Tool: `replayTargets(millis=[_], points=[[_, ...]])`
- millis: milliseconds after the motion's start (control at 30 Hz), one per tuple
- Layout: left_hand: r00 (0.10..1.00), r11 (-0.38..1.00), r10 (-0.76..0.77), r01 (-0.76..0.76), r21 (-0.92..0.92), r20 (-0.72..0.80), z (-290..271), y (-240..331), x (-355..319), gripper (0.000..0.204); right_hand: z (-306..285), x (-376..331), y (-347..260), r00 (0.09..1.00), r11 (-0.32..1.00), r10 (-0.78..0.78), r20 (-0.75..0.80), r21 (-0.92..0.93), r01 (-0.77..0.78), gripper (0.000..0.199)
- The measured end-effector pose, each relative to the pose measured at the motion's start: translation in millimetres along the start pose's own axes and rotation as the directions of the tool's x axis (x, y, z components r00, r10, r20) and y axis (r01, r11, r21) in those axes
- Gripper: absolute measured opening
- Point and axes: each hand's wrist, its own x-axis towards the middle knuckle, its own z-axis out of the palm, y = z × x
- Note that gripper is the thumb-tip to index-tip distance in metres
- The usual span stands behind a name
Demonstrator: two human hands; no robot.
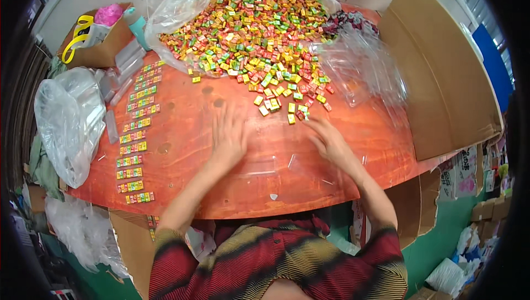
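Both spread and empty: your left hand, right hand. Small blocks heaped toward table's far edge seem light, stiff, slick; pinch opposite sides.

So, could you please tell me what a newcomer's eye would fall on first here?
Most likely the big pile of small, colourful blocks at the far middle of the orange-red table, spilling from a clear plastic bag. Next, perhaps, the short rows of similar blocks running down the table's left side. The left hand and right hand, both open, are nearer the person.
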Motion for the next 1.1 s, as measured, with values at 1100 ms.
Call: replayTargets(millis=[1100], points=[[0.901, 0.934, -0.343, 0.358, 0.009, -0.267, 52, -145, 100, 0.044, 75, 119, 39, 0.996, 0.987, -0.074, -0.054, -0.147, 0.066, 0.038]])
